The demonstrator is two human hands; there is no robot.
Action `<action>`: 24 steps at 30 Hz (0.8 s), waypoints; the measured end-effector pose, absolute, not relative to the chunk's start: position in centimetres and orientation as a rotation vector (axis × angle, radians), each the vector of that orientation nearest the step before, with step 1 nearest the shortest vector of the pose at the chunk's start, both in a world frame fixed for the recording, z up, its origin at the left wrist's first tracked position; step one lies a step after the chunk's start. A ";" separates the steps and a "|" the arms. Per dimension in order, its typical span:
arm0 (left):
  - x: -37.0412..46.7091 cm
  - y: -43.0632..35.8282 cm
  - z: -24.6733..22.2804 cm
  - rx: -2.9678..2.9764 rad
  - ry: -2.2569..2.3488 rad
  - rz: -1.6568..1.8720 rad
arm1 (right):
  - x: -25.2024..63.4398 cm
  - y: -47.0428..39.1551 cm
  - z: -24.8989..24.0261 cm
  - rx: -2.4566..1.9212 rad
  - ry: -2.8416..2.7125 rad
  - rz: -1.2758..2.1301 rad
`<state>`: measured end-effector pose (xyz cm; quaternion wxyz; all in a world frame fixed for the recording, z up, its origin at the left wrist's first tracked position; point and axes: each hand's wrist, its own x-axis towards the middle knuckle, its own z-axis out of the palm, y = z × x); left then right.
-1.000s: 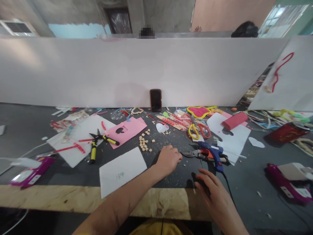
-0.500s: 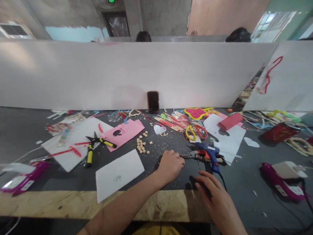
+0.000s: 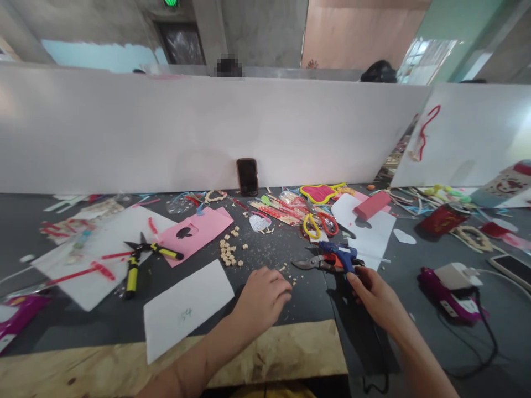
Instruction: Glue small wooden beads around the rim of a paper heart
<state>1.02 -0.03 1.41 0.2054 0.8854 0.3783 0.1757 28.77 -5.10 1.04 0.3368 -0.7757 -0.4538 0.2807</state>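
My right hand [image 3: 373, 296] reaches to the blue hot glue gun [image 3: 345, 255], thumb and fingers closed about the lower end of its handle. Under and beside the gun lie pruning shears [image 3: 309, 263], their curved blades pointing left and their handles partly covered. My left hand [image 3: 263, 296] is over the dark tabletop, palm down, its fingers loosely bent and slightly apart; nothing shows in it, and its thumb is hidden. Pale crumbs [image 3: 290, 271] lie just beyond its fingers. A small heap of wooden beads [image 3: 228, 253] sits farther left, near a white card [image 3: 186, 309] with green writing.
Yellow-handled pliers [image 3: 135, 271] lie on the left beside pink card [image 3: 207, 224]. Scissors [image 3: 319, 225] and a red block [image 3: 372, 205] are farther back. A phone [image 3: 248, 177] leans against the white partition [image 3: 207, 127]. On the right are a purple power strip [image 3: 440, 296] and a red can [image 3: 443, 220].
My right hand has moved forward from the table's front edge to the glue gun and closed on its handle. My left hand has drawn back from the shears, its fingers loosening. The view has turned right.
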 end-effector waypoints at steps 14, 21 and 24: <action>-1.3 -2.2 0.6 2.280 1.040 0.587 | 25.0 -6.9 1.4 -1.642 -0.945 0.834; -1.8 -2.9 0.1 2.248 1.061 0.577 | 23.8 -7.5 1.4 -1.582 -0.938 0.910; -2.0 -3.1 0.0 2.239 1.068 0.590 | 23.7 -7.9 0.9 -1.528 -0.912 0.973</action>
